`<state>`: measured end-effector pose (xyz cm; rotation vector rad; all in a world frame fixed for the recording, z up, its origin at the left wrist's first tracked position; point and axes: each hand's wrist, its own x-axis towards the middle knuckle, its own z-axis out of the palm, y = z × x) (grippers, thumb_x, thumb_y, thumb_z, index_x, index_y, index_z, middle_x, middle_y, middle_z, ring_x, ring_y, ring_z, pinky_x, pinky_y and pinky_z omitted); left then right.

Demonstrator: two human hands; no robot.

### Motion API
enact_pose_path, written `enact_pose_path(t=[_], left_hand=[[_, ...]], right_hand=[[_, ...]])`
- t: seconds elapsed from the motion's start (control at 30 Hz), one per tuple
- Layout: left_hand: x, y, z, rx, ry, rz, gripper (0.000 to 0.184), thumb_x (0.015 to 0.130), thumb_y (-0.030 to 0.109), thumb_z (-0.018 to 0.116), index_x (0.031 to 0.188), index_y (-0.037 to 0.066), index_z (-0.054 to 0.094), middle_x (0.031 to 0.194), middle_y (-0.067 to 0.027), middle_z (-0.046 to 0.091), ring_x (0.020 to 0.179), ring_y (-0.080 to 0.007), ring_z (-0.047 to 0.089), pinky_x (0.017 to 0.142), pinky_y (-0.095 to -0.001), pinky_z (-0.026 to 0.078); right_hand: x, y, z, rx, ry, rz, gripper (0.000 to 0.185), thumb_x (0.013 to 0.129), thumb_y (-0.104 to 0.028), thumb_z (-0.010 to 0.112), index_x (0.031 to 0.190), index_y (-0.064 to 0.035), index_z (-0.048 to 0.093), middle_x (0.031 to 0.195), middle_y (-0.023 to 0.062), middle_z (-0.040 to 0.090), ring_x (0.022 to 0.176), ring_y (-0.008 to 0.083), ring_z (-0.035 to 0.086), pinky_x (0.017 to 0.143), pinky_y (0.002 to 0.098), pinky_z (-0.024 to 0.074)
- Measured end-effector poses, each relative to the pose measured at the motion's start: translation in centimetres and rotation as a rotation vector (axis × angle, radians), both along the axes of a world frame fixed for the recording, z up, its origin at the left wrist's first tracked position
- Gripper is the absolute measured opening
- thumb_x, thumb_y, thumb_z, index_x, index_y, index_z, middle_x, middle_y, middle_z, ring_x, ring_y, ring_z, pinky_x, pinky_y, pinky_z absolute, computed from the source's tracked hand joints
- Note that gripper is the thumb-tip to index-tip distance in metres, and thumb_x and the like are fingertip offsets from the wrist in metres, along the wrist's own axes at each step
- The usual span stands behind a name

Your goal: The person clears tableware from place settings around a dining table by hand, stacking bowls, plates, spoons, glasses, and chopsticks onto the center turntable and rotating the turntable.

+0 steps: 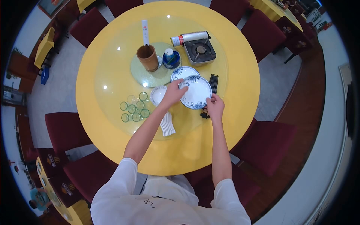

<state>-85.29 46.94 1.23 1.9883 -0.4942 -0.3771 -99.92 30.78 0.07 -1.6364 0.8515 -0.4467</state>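
A white plate with blue floral decoration (195, 93) is held between my two hands, over the table. My left hand (175, 92) is closed at its left rim, with fingers reaching toward the patterned plate behind. My right hand (215, 106) pinches the lower right rim. Partly covered by the held plate, another blue-and-white plate (183, 72) lies just beyond it. White bowls (158, 95) sit left of my left hand. Below them is a row of white spoons (167, 125). Black chopsticks (214, 81) lie to the right, partly hidden by the plate and my right hand.
Several green-rimmed glasses (131, 108) stand at left on the yellow round table (101, 123). A glass turntable (140, 77) carries a brown cylindrical holder (147, 60) and a blue container (171, 62). A portable gas stove (200, 51) stands beyond the plates. Dark red chairs (71, 131) surround the table.
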Motion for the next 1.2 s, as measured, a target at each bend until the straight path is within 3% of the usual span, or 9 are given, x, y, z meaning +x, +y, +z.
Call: enact_pose_path(t=[0.07, 0.17, 0.33, 0.63, 0.83, 0.93, 1.03, 1.13, 1.2], left_hand=[[2.9, 0.1, 0.1, -0.109, 0.05, 0.042, 0.056, 0.076, 0.028, 0.07, 0.12, -0.005, 0.06, 0.113, -0.0247, 0.064, 0.107, -0.0351, 0.062, 0.093, -0.0377, 0.048], [5.9, 0.1, -1.7, -0.055, -0.081, 0.009, 0.055, 0.078, 0.021, 0.068, 0.125, -0.006, 0.057, 0.108, -0.0196, 0.067, 0.099, -0.0252, 0.064, 0.088, -0.0336, 0.049], [8.8, 0.0, -4.3, -0.031, -0.058, -0.022, 0.05, 0.077, 0.018, 0.066, 0.122, -0.004, 0.06, 0.109, -0.0204, 0.068, 0.101, -0.0282, 0.066, 0.09, -0.0354, 0.049], [9.5, 0.1, -4.5, 0.065, -0.15, -0.083, 0.046, 0.075, 0.02, 0.065, 0.113, -0.005, 0.064, 0.111, -0.0252, 0.065, 0.103, -0.0378, 0.063, 0.092, -0.0401, 0.049], [8.9, 0.5, -4.0, 0.015, -0.212, -0.093, 0.044, 0.072, 0.018, 0.064, 0.108, -0.008, 0.064, 0.112, -0.027, 0.063, 0.104, -0.0411, 0.06, 0.096, -0.0433, 0.045], [8.9, 0.7, -3.7, 0.014, -0.217, -0.112, 0.044, 0.071, 0.016, 0.064, 0.108, -0.008, 0.064, 0.113, -0.0267, 0.062, 0.107, -0.0414, 0.058, 0.097, -0.0429, 0.044], [8.6, 1.4, -3.6, 0.037, -0.185, -0.13, 0.043, 0.072, 0.016, 0.065, 0.109, -0.005, 0.065, 0.113, -0.0261, 0.063, 0.108, -0.0406, 0.058, 0.098, -0.0432, 0.043], [7.0, 3.0, -3.3, 0.042, -0.408, 0.005, 0.041, 0.077, 0.019, 0.067, 0.113, -0.001, 0.064, 0.115, -0.0199, 0.064, 0.109, -0.0371, 0.059, 0.095, -0.0412, 0.048], [5.5, 5.6, -1.4, -0.041, -0.297, 0.01, 0.035, 0.08, 0.015, 0.067, 0.111, -0.001, 0.064, 0.113, -0.0173, 0.064, 0.108, -0.0319, 0.061, 0.093, -0.0391, 0.049]], right_hand=[[3.3, -0.1, 0.1, -0.038, 0.052, 0.032, 0.024, 0.082, -0.003, 0.066, 0.105, 0.0046, 0.065, 0.076, 0.0093, 0.065, 0.07, 0.0185, 0.068, 0.055, 0.0306, 0.0566], [6.7, -0.3, -0.5, -0.147, 0.181, 0.057, 0.026, 0.079, -0.009, 0.069, 0.103, 0.0029, 0.067, 0.073, 0.0122, 0.066, 0.069, 0.0238, 0.068, 0.061, 0.0343, 0.0551], [8.8, 0.0, -2.8, -0.453, 0.259, 0.09, 0.032, 0.076, -0.014, 0.071, 0.103, 0.0036, 0.068, 0.074, 0.0135, 0.068, 0.067, 0.0245, 0.067, 0.063, 0.0345, 0.0545], [9.6, 1.0, -1.7, -0.485, 0.336, 0.077, 0.027, 0.077, -0.015, 0.069, 0.1, -0.0006, 0.07, 0.07, 0.0174, 0.064, 0.066, 0.0318, 0.064, 0.065, 0.0403, 0.0513], [10.1, 1.1, -2.8, -0.633, 0.37, 0.081, 0.022, 0.079, -0.012, 0.066, 0.098, 0.0003, 0.069, 0.074, 0.0214, 0.065, 0.072, 0.0379, 0.065, 0.069, 0.0454, 0.0512], [10.0, 1.4, -1.5, -0.505, 0.44, 0.134, 0.022, 0.083, -0.011, 0.063, 0.096, 0.0063, 0.063, 0.095, 0.0285, 0.061, 0.091, 0.0449, 0.061, 0.083, 0.0502, 0.0493], [10.0, 1.6, -2.4, -0.6, 0.403, 0.051, 0.023, 0.082, -0.013, 0.066, 0.1, 0.0024, 0.068, 0.084, 0.0239, 0.066, 0.079, 0.0402, 0.065, 0.074, 0.0475, 0.0511], [9.7, 1.8, -2.3, -0.593, 0.411, 0.036, 0.027, 0.084, -0.016, 0.067, 0.103, 0.0026, 0.067, 0.089, 0.0227, 0.066, 0.08, 0.0375, 0.065, 0.074, 0.0447, 0.0518], [8.5, 2.5, -1.3, -0.574, 0.313, -0.018, 0.027, 0.084, -0.017, 0.067, 0.103, 0.0031, 0.067, 0.09, 0.0213, 0.066, 0.079, 0.0335, 0.066, 0.073, 0.0415, 0.0522]])
